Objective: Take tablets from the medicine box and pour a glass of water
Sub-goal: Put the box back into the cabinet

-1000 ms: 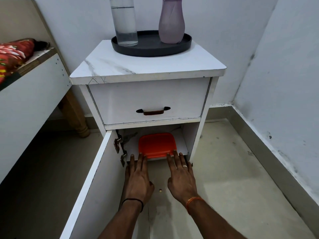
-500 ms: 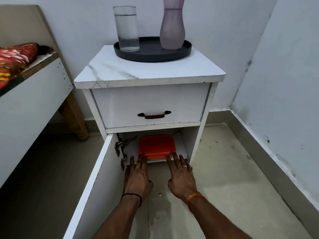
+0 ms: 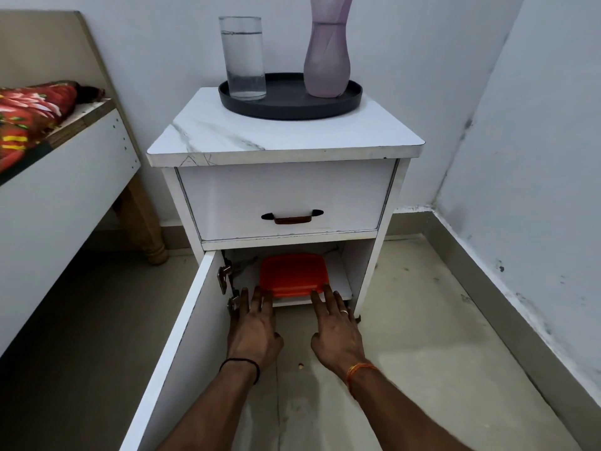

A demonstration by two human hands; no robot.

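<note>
An orange-lidded medicine box (image 3: 293, 274) sits inside the lower compartment of a white bedside cabinet (image 3: 286, 141), whose door (image 3: 182, 353) hangs open to the left. My left hand (image 3: 253, 327) reaches to the box's front left corner and my right hand (image 3: 336, 327) to its front right corner, fingers spread, fingertips at the lid's edge. Neither hand has closed around the box. On the cabinet top a dark round tray (image 3: 289, 107) carries a tall glass (image 3: 242, 56) holding water and a frosted purple bottle (image 3: 327, 50).
The cabinet's drawer (image 3: 286, 200) with a dark handle is shut. A bed (image 3: 58, 177) with a red patterned cloth (image 3: 29, 115) stands at the left. Walls close the back and right. A small tablet-like speck (image 3: 301, 365) lies on the floor between my wrists.
The view has pulled back and tilted down, so the cabinet sits lower in frame. Both hands stay at the box's front edge, fingers slightly further in.
</note>
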